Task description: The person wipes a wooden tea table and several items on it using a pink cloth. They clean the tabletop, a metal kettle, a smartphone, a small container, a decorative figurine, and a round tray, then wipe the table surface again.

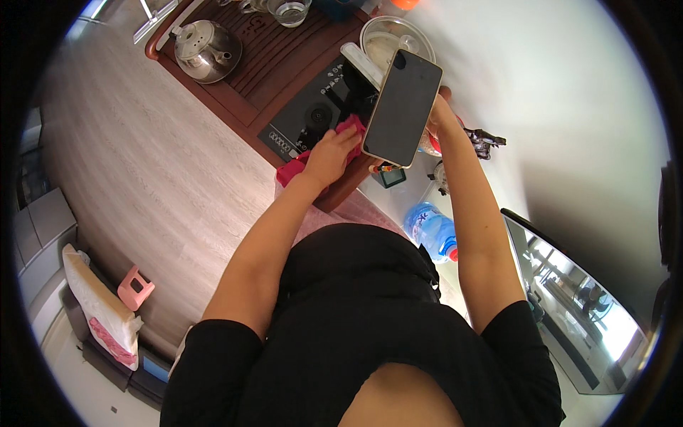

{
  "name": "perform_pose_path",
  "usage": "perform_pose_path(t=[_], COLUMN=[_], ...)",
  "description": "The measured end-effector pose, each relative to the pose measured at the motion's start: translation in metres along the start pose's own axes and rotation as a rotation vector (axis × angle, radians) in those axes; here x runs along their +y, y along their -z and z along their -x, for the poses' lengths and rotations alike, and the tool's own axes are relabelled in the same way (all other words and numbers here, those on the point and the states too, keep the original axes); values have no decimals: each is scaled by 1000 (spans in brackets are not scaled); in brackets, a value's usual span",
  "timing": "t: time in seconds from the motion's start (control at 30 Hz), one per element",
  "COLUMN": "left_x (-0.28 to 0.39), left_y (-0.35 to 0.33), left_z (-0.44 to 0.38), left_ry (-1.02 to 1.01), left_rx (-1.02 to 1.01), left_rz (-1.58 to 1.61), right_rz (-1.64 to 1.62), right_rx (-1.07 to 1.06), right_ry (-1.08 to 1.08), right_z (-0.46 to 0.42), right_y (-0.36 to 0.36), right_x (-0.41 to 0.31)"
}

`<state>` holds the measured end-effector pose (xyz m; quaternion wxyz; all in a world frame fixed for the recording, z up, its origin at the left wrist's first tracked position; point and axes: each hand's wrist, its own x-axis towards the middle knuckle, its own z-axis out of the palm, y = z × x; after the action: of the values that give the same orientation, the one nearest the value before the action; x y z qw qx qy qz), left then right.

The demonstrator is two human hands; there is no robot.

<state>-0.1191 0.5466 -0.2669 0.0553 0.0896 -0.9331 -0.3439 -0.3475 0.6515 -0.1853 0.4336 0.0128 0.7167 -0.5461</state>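
Observation:
My left hand [328, 158] lies over a crumpled red cloth [353, 128], its fingers bent onto it beside the black glass panel [318, 115] of a tea table. More red cloth [291, 169] bunches under the wrist at the table's edge. At the right, my right hand [438, 116] is at the edge of a dark-screened smartphone [403, 107], tilted and raised above the table corner. The phone hides most of the right hand's fingers. A slim white case or tray [362, 65] lies partly behind the phone's upper left side.
A steel kettle [207, 52] stands on the slatted wooden tea table [256, 99], with a glass cup [290, 10] and a round clear-lidded container [380, 36] farther along. Right of the table are a blue water bottle [431, 230], a small dark green box [393, 178] and a glossy screen [576, 299].

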Motion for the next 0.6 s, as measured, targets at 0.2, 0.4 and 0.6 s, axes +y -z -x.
perform_pose_path(t=[0.2, 0.4, 0.6], left_x=[-11, -34, -3], left_y=[25, 52, 3], left_z=[54, 60, 50], left_ry=[-115, 85, -34], left_rx=[-288, -82, -128], left_rz=[-5, -190, -147], right_rz=[-108, -133, -224], right_rx=[-100, 10, 49], right_ry=[-63, 92, -82], right_z=[12, 73, 161], right_y=[29, 71, 73], right_x=[2, 62, 173])
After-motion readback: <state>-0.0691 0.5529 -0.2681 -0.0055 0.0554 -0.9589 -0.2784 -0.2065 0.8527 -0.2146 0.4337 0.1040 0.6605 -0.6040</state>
